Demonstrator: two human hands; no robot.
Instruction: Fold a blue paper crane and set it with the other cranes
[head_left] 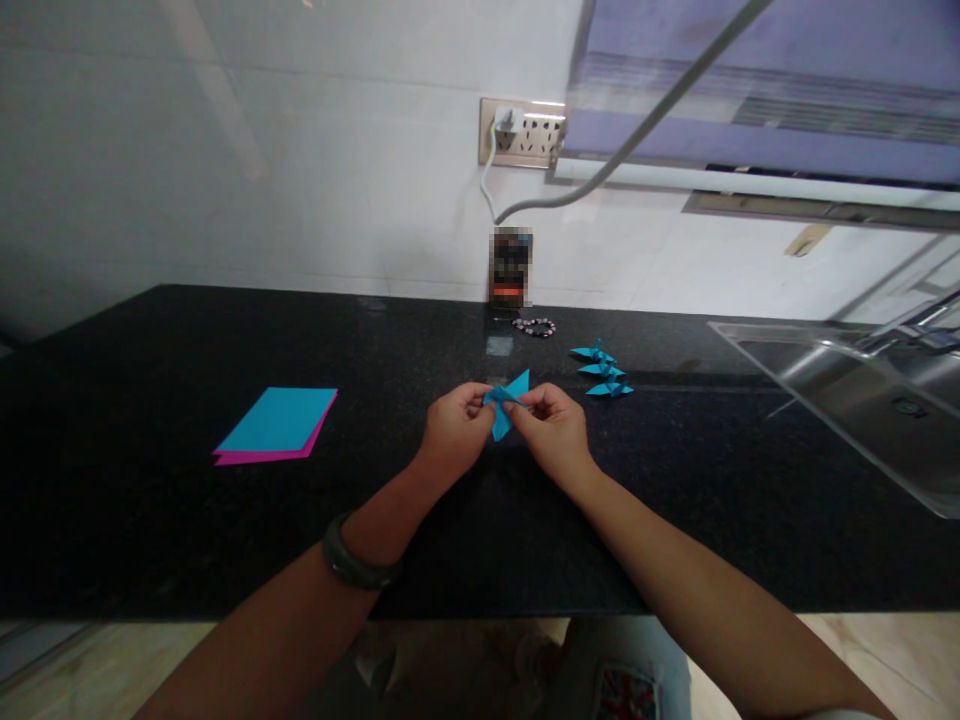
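Between my two hands is a small folded piece of blue origami paper (517, 385), with one point sticking up and another pointing down. My left hand (459, 425) pinches its left side between thumb and fingers. On the other side, my right hand (553, 425) grips it, the thumb pressed over the front. The fingers hide part of the folds. To the right of my right hand, three folded blue paper cranes (606, 370) sit close together on the black counter. A stack of flat square paper (279, 420), blue over pink, lies to the left.
The black countertop (150, 400) runs up to a white wall. A beaded bracelet (534, 327) lies before a blurred-out phone-like object (511, 267). A steel sink (862, 400) with a faucet is at the right. A cable (637, 130) hangs from above near the wall socket (523, 132).
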